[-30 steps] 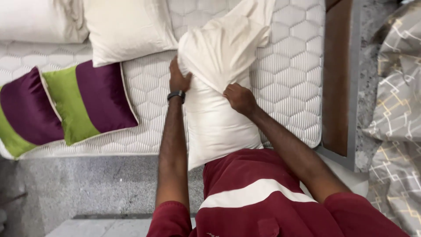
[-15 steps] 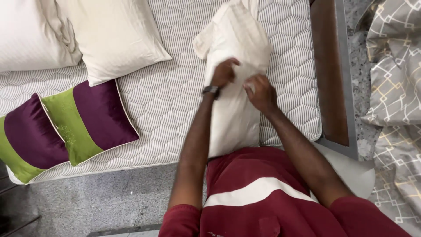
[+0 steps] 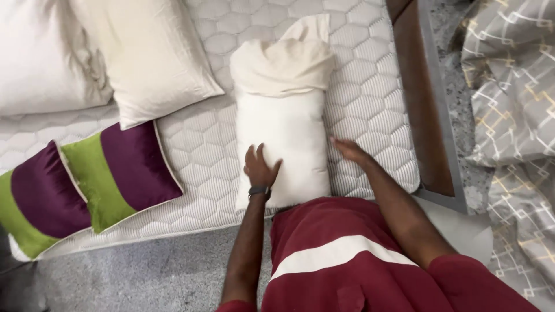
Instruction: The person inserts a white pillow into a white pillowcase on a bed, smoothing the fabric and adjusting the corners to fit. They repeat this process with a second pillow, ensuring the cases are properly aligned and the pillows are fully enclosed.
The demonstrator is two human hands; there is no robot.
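White pillow (image 3: 283, 144) lengthwise on mattress, cream case (image 3: 283, 63) bunched atop.

White pillow (image 3: 283, 144) lies lengthwise on the quilted mattress (image 3: 370, 104), cream pillowcase (image 3: 283, 66) bunched over its far end only. Left hand (image 3: 260, 167) flat on the pillow's near left part, fingers spread, dark watch at the wrist. Right hand (image 3: 350, 150) open, palm down on the mattress, at the pillow's right edge. Two purple-and-green cushions (image 3: 87, 185) lie near the mattress's left edge, two cream pillows (image 3: 144, 58) beyond them. Patterned grey blanket (image 3: 509, 86) on the floor to the right, past the wooden bed frame (image 3: 419, 104).
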